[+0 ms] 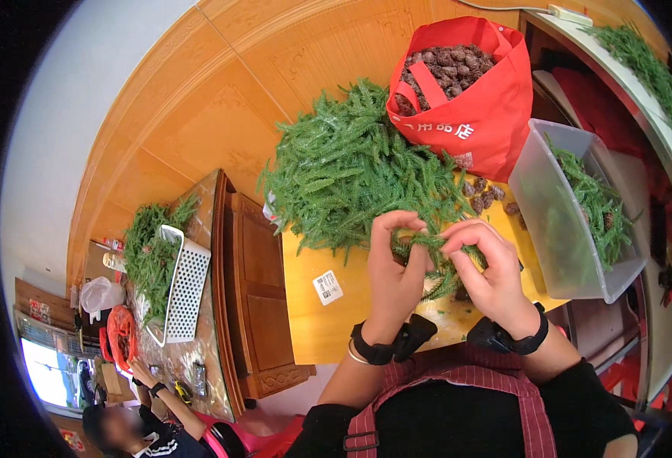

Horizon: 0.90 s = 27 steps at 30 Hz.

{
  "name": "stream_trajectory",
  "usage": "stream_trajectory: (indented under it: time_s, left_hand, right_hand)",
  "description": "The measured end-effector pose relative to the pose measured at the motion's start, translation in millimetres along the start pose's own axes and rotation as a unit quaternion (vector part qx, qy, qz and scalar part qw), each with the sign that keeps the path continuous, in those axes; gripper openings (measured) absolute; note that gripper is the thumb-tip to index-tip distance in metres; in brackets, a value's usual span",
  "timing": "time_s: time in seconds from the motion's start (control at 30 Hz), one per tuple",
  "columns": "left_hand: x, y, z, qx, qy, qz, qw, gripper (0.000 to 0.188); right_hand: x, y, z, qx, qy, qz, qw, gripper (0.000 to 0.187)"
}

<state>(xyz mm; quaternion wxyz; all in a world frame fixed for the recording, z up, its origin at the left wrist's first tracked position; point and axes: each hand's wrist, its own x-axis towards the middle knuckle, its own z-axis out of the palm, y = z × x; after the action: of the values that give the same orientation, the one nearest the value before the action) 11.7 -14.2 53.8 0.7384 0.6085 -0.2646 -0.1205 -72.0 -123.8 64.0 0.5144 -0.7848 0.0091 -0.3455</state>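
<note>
We had a green twig (429,241) near the middle of the frame, over the yellow table (305,305). Our left hand (397,278) pinched it between thumb and finger. Our right hand (492,271), just beside, pinched it the same way. Our fingers hid some of the twig, so we could not tell its whole shape. We wore black bands (378,349) on both wrists.

In the upper middle, we had a big heap of green branches (336,168). At the upper right, a red bag (485,126) held lots of brown pine cones (454,69), and a few loose cones (483,198) lay below it. On the right, we saw more green sprigs (592,206) in a clear box (554,252). At the lower left, another person (145,435) was near a white basket (191,294) with holes.
</note>
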Motion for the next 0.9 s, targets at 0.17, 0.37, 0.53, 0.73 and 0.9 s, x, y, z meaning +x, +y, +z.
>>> stream_trajectory:
  time_s: [0.17, 0.37, 0.53, 0.73, 0.9]
  left_hand:
    - [-1, -7, -4, 0.074, -0.028, 0.079, 0.994, 0.019]
    - [-3, -9, -16, 0.148, -0.089, 0.044, 0.984, 0.015]
    - [1, 3, -15, 0.298, -0.089, 0.165, 0.936, 0.024]
    - [-6, 11, -5, 0.062, -0.060, 0.019, 0.996, 0.032]
    - [-8, -4, -17, 0.101, -0.119, -0.061, 0.986, 0.032]
  right_hand:
    - [-1, -1, 1, 0.020, 0.000, 0.012, 1.000, 0.006]
    - [-1, 3, -3, 0.035, -0.007, 0.045, 0.998, 0.005]
    - [-2, 4, -6, 0.064, 0.007, 0.075, 0.995, 0.004]
    - [-2, 3, -7, 0.065, 0.001, 0.079, 0.995, 0.005]
    - [-3, 6, -7, 0.087, 0.014, 0.098, 0.991, 0.006]
